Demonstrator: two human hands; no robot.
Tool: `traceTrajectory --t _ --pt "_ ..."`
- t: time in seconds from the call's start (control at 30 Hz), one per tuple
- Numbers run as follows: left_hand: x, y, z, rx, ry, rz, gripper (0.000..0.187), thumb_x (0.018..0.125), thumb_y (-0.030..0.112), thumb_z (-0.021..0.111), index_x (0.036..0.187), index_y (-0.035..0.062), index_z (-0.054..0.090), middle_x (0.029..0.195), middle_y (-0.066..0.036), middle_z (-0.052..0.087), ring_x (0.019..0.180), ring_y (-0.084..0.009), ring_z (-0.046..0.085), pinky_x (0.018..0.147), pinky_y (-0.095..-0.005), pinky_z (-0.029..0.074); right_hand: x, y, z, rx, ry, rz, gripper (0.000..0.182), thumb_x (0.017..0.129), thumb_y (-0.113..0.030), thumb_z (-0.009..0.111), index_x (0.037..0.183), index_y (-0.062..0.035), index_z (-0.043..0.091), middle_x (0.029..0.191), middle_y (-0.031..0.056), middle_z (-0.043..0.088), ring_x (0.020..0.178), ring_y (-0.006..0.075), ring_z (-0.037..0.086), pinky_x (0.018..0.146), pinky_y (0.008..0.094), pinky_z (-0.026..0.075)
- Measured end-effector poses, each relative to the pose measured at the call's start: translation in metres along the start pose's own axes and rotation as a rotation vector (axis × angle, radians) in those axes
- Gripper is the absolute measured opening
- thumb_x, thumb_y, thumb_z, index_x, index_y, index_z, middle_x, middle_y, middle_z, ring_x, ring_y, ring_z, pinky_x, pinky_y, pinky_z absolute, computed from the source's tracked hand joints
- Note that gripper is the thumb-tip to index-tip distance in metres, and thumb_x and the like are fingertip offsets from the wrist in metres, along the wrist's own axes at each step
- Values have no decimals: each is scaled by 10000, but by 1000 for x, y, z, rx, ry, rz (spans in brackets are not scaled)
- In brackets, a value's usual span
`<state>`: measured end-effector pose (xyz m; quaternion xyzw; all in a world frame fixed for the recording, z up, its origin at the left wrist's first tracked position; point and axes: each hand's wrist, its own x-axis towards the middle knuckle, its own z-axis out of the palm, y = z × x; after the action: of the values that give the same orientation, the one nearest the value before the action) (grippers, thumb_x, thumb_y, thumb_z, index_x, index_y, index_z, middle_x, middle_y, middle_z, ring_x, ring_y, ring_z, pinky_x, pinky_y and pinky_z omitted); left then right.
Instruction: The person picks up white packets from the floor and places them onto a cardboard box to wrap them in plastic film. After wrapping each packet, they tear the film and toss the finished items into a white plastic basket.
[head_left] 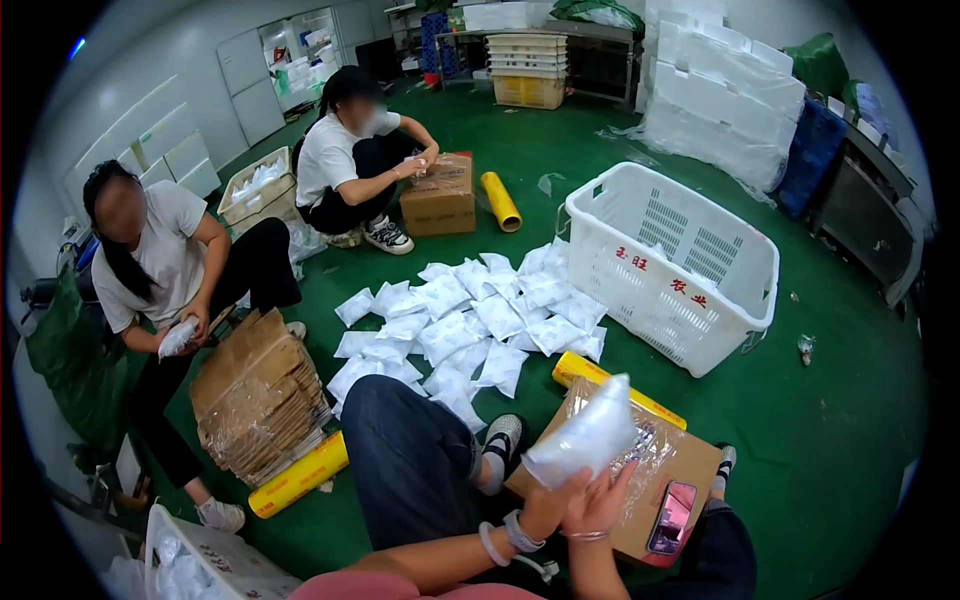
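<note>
A white, plastic-wrapped packet (585,432) is held up over a cardboard box (640,505), its upper end tilted to the right. My left hand (550,503) is closed around the packet's lower end. My right hand (598,500) touches the same end from the right, fingers pressed together near the left wrist. On the box lie clear film and a phone (671,517) with a pink screen. A yellow film roll (640,402) rests at the box's far edge.
White packets (450,330) lie heaped on the green floor beyond my knee. A white crate (680,275) stands right of them, another (235,560) at lower left. Two people sit at the left by flattened cardboard (258,395) and a box (440,205).
</note>
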<state>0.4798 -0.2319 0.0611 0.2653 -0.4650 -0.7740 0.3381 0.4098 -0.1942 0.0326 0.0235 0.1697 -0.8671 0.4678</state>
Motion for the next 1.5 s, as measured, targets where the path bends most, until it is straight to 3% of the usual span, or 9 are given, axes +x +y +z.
traceTrajectory --t 0.1,0.3,0.43,0.7,1.0,1.1,1.17,1.3,1.5 --pt "17 -32 -7 320 -49 473 883 733 354 703 1341 -41 200 1306 -185 336 1189 -250 372 980 -327 321 -6 3 -13 -262 54 -57 772 833 -664 289 1349 -90 283 1311 82 405 1176 237 403 1006 363 304" --pt "8 -16 -24 452 -367 352 1001 758 487 627 1413 74 -6 1470 -138 58 1337 -267 154 1069 -377 139 23 -22 -38 -370 43 -28 842 793 -731 240 1361 -109 250 1231 118 460 1056 288 490 920 403 398" --pt "36 2 -42 -183 -300 -182 932 803 311 646 1413 95 -25 1447 -110 153 1307 -218 225 1036 -346 228 27 -33 -36 -388 124 -5 789 838 -667 246 1380 -94 216 1298 139 399 1156 314 421 958 437 353" --pt "50 40 -46 -143 -38 -161 388 807 83 615 1169 7 497 1046 -87 589 913 -132 566 810 -267 462 21 -27 13 -1530 -253 -110 691 820 -421 533 1263 70 334 1131 186 522 1057 254 502 911 327 380" --pt "22 58 -39 -80 -111 -211 402 856 145 555 1217 6 445 1113 -121 539 1008 -164 536 857 -279 430 -39 -39 -13 -836 -187 384 560 739 -214 668 1170 37 413 951 131 574 759 211 575 595 304 470" --pt "9 86 -31 132 -225 90 739 865 205 578 1385 -11 99 1350 -184 326 1218 -213 371 961 -304 349 -65 -49 -3 -633 -164 259 456 794 -281 610 1066 49 452 826 143 589 526 205 577 340 272 443" --pt "6 127 -53 264 -258 433 560 837 83 590 1319 -8 320 1328 -198 361 1163 -220 450 951 -327 380 -75 -67 -22 -623 -83 177 547 787 -343 606 1110 58 421 824 158 589 497 204 570 327 263 439" --pt "46 153 -142 144 291 496 193 893 157 494 924 -19 566 764 -110 636 708 -170 622 718 -274 478 -90 -97 -43 -819 123 -52 583 809 -412 564 1117 59 411 799 160 588 441 194 543 324 251 423" --pt "118 -42 -319 1185 669 -52 469 695 307 686 1030 13 542 1021 -209 554 957 -331 534 818 -391 435 -97 -93 -56 -953 428 31 488 828 -383 559 1044 46 470 764 129 597 460 173 550 339 253 430"
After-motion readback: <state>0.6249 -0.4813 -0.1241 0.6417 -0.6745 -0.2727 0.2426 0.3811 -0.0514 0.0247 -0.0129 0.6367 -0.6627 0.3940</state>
